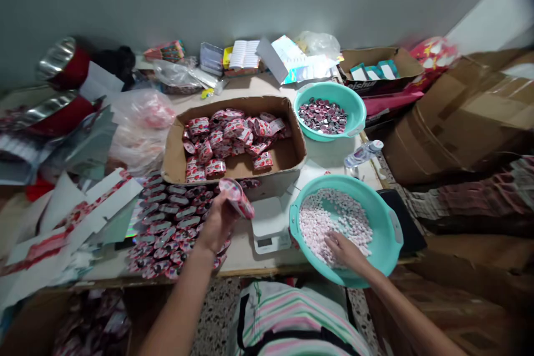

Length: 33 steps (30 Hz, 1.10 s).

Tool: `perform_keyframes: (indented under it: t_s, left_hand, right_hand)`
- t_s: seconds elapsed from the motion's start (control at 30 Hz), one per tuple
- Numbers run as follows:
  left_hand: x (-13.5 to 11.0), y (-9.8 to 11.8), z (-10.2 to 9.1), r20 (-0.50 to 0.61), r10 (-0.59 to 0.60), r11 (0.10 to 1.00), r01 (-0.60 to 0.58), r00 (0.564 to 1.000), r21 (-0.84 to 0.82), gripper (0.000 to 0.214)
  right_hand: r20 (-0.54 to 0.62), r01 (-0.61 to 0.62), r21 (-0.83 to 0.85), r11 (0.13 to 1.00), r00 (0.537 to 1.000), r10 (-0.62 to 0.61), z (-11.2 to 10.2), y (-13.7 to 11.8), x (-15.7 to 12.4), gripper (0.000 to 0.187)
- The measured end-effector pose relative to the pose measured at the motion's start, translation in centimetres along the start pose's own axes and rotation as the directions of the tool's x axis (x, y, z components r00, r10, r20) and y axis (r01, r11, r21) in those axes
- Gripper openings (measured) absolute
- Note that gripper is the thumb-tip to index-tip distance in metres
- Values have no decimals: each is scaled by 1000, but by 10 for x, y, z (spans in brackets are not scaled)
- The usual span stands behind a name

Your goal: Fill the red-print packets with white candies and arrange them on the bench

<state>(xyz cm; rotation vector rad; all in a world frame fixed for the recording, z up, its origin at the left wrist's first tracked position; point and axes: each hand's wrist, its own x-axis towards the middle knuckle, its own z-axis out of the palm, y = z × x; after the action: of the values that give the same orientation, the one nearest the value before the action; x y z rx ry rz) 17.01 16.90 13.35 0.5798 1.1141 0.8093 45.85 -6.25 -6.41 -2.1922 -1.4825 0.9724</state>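
Packet [237, 197] sits clamped in our left hand [217, 222], held up over the rows of packets [173, 222] on the bench [250, 256], near the box [233, 144]. We judge filling is underway. Our right hand [344, 250] rests in the near basin [386, 233], fingers loosely apart among candies [329, 214]; next, we need a pinch.

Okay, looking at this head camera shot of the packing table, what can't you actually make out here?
- Head view: the right hand has its fingertips buried in the small pale pieces in the near teal basin; whether it grips any is hidden.
- The red packet in the left hand is motion-blurred; its print is unreadable.
- The white scale: display too small to read.
- The far teal basin: its dark round contents are too small to identify.
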Motion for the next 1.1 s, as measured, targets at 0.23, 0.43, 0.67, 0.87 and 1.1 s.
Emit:
perform_keyframes:
  t_s: [0.23,0.43,0.67,0.87,1.1]
  left_hand:
    - [-93,-104,13,205,-406,724,451,890,-523,54]
    - [-153,-155,30,91,-382,676,345,920,-652,58]
    - [-187,-166,47,-101,-322,651,143,941,-746,58]
    - [-180,-178,73,-331,-305,719,-12,893,-695,42]
    - [-171,-191,82,-431,-305,832,18,849,-555,45]
  right_hand:
    - [-83,463,-283,840,861,-503,-20,10,81,44]
    - [-120,484,-202,851,851,-512,12,0,119,43]
    - [105,568,27,822,817,-568,9,11,89,41]
    - [231,402,253,880,858,-458,2,28,53,43]
    - [396,-57,388,920,911,-110,-2,24,37,57]
